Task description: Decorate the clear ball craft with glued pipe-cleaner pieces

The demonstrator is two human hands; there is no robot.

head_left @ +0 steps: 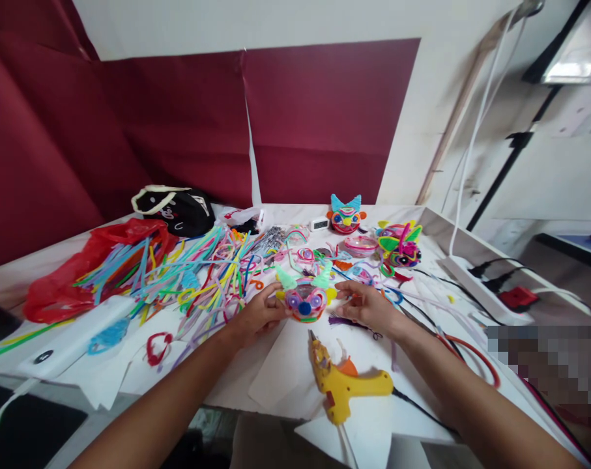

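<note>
A small pipe-cleaner animal face (305, 306) stands in front of me, with mint-green ears, purple eyes, a blue nose and yellow side tufts. My left hand (262, 316) holds its left edge, the fingertips against the side. Close by its right tuft is my right hand (366, 307), its fingers apart and curved towards the face; whether they touch it I cannot tell. Nearer to me lies a yellow hot glue gun (346, 385), nozzle pointing away, on white paper (278, 374). A dark purple strand (346, 321) lies below my right hand.
Loose pipe cleaners (217, 257) and a red plastic bag (100, 244) cover the left side. A finished-looking blue-eared face (346, 215) and a colourful figure (400, 246) stand behind. Right are a power strip (485, 290) and cables; left, a white device (77, 339).
</note>
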